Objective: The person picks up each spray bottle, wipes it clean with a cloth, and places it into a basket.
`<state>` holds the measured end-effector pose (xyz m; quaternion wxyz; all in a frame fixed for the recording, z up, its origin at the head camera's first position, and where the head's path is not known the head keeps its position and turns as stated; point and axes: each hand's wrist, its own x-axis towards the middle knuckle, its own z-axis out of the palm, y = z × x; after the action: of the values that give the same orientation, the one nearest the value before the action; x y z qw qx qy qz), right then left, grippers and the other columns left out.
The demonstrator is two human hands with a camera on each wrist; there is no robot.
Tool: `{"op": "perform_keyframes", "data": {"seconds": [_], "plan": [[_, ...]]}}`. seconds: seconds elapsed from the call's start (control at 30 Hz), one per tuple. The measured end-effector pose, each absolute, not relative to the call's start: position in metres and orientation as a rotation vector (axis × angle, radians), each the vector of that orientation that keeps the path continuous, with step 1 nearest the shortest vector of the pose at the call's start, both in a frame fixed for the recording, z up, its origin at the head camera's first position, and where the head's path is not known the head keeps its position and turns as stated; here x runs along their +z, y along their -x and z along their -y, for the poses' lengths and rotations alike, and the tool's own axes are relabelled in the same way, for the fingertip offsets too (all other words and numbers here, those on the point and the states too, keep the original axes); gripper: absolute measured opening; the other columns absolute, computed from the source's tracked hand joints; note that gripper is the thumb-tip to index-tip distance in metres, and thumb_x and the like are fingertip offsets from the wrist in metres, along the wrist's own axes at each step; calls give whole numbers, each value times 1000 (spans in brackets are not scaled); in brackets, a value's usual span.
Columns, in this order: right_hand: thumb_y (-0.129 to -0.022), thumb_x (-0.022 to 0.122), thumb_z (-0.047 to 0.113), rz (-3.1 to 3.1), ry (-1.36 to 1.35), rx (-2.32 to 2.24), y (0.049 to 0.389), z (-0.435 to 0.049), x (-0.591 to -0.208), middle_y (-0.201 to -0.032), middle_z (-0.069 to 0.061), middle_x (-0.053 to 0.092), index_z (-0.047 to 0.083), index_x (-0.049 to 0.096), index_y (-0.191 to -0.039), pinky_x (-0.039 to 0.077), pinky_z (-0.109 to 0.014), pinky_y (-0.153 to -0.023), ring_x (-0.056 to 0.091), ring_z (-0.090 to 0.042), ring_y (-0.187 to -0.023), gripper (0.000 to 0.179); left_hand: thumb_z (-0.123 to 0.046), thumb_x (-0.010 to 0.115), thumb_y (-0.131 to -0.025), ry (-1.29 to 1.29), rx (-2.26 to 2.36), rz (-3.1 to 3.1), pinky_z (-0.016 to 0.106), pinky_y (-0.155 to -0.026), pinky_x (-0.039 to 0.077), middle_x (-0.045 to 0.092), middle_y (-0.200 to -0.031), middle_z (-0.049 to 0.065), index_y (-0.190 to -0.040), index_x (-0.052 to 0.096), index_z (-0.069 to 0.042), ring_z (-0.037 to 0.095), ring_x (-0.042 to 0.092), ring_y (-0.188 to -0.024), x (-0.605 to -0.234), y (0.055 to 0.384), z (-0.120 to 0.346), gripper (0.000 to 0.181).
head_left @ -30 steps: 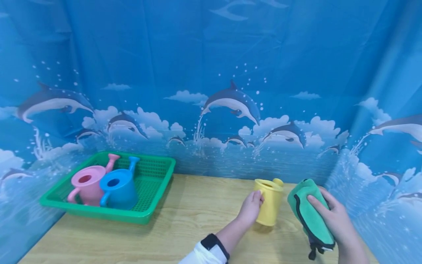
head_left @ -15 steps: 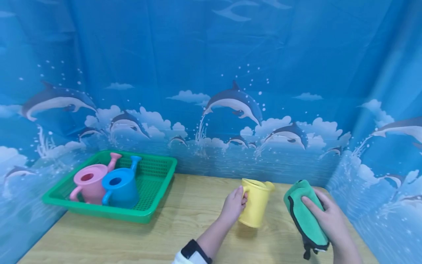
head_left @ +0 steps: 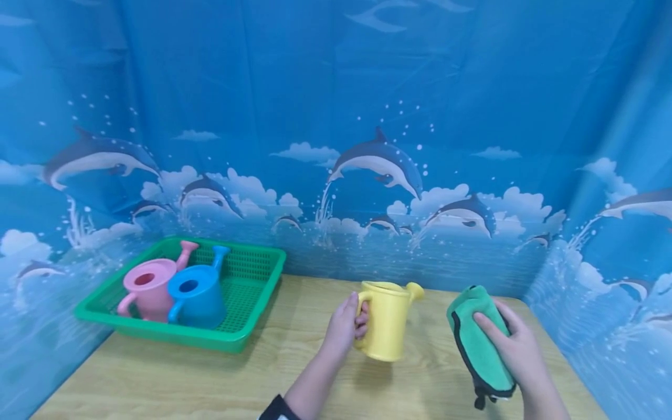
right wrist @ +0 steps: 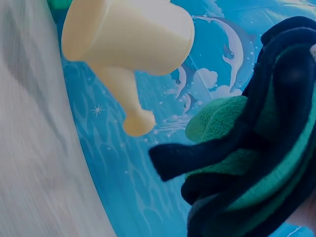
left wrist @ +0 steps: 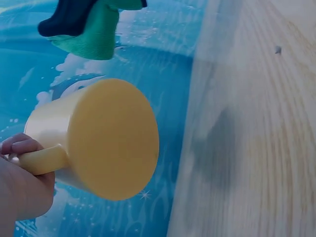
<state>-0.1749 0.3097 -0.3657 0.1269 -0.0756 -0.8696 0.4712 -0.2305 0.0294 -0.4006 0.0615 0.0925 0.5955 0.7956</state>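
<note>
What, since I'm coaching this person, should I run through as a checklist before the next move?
1. Grip: the left hand has its fingers curled round the handle of the yellow watering can. Ok.
2. Can off the table: its underside shows in the left wrist view. Ok.
3. Green cloth bundle: held in the right hand, apart from the can. Ok.
4. Can's contents: the inside is not visible. Cannot tell.
5. Space in the green basket: some floor shows right of the blue watering can; whether another fits, cannot tell.
</note>
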Motion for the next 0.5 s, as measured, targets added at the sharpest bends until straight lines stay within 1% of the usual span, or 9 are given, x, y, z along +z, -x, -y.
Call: {"op": "perform_keyframes", "data": {"seconds": [0.07,0.1,0.2,0.27,0.3,0.33,0.5], "plan": [[-97,57,38,2541,228,1365,176,-308,-366,-96,21,53,5,41,-143,52,-27,-63,58,0,-74,59,-32,26,-107,-303,2420,-1772,17,-48,26,32,-61,-5,-83,43,-13,6,28,-49,-399,230,-25,35],[-96,57,39,2547,231,1356,176,-307,-366,-99,16,55,5,41,-143,52,-27,-64,58,0,-74,59,-32,26,-107,-312,2427,-1761,17,-48,26,31,-61,-5,-83,43,-13,6,28,-49,-398,229,-23,35],[-96,57,42,2573,243,1323,176,-303,-366,-112,-3,62,7,41,-144,51,-27,-65,57,1,-76,61,-34,25,-107,-324,2429,-1753,17,-48,26,30,-60,-6,-83,42,-14,5,27,-48,-397,228,-18,35],[-96,56,44,2592,248,1300,176,-301,-366,-125,-16,58,8,41,-145,50,-27,-66,55,2,-78,63,-35,25,-107,-323,2425,-1757,18,-48,26,30,-60,-6,-84,42,-14,5,26,-47,-397,226,-15,35],[-95,56,44,2601,251,1286,176,-300,-366,-131,-22,54,8,41,-145,50,-27,-67,54,3,-79,63,-37,25,-106,-328,2423,-1758,18,-47,27,30,-60,-6,-84,42,-15,5,26,-47,-398,225,-14,36],[-95,56,45,2605,251,1280,175,-300,-366,-133,-23,52,8,40,-145,50,-27,-67,54,3,-79,63,-38,25,-106,-328,2420,-1757,18,-47,27,30,-60,-6,-84,41,-15,5,26,-47,-398,225,-14,36],[-95,56,44,2615,254,1237,177,-297,-365,-134,-24,52,8,41,-144,48,-26,-68,53,2,-82,63,-39,25,-106,-345,2418,-1725,18,-46,27,30,-60,-7,-83,41,-15,5,27,-47,-398,221,-12,37]]}}
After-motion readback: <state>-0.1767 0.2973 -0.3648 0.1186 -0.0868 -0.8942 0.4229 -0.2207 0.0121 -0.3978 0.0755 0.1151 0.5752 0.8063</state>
